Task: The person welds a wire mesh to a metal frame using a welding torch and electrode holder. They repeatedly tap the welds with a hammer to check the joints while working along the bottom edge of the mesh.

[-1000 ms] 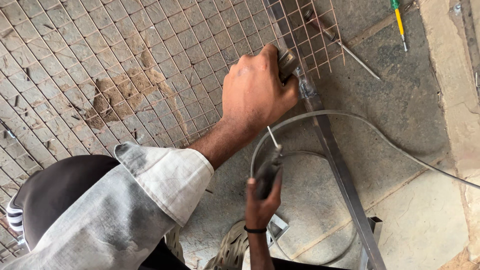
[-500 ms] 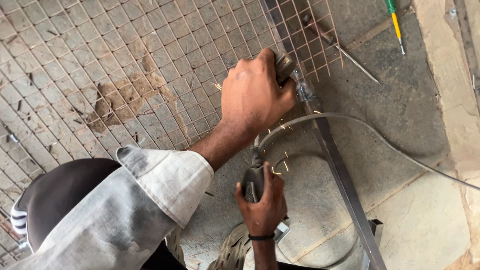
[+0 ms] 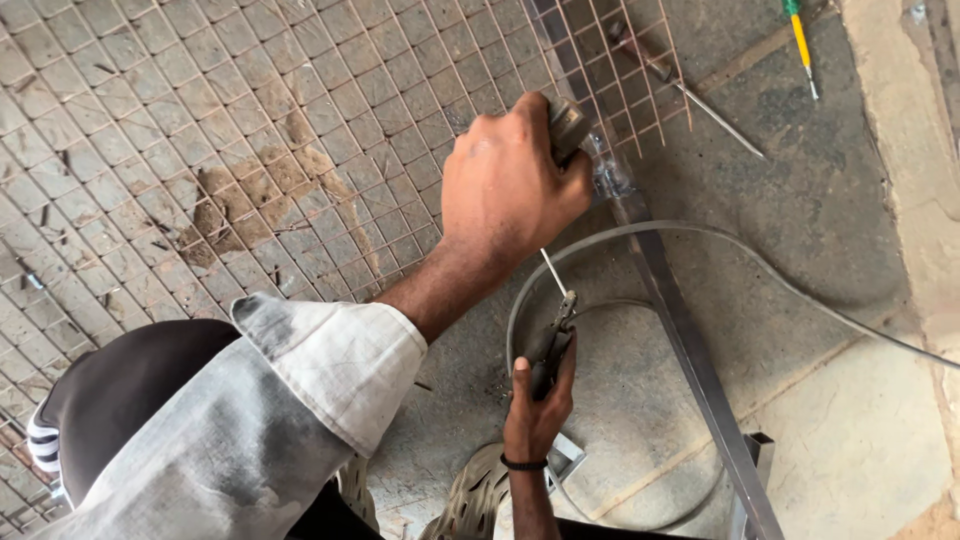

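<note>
My left hand (image 3: 505, 185) reaches out from a rolled grey sleeve and presses a small metal block (image 3: 567, 125) onto a sheet of wire mesh (image 3: 250, 120), where the mesh meets a flat steel bar (image 3: 690, 370). A bright weld spot (image 3: 608, 178) sits just right of the block. Lower down, my right hand (image 3: 535, 415), with a black band on the wrist, grips a welding electrode holder (image 3: 553, 345). Its thin rod (image 3: 553, 272) points up toward my left wrist, short of the bar.
A grey cable (image 3: 760, 262) loops over the concrete floor and runs off to the right. A green and yellow screwdriver (image 3: 800, 40) and a thin metal rod (image 3: 700, 100) lie at the top right. A raised concrete ledge (image 3: 900, 150) borders the right side.
Half a second ago sparks flew around the rod tip below my left hand; none show now. My right hand and the holder sit much where they were. My left hand keeps pressing the block.
</note>
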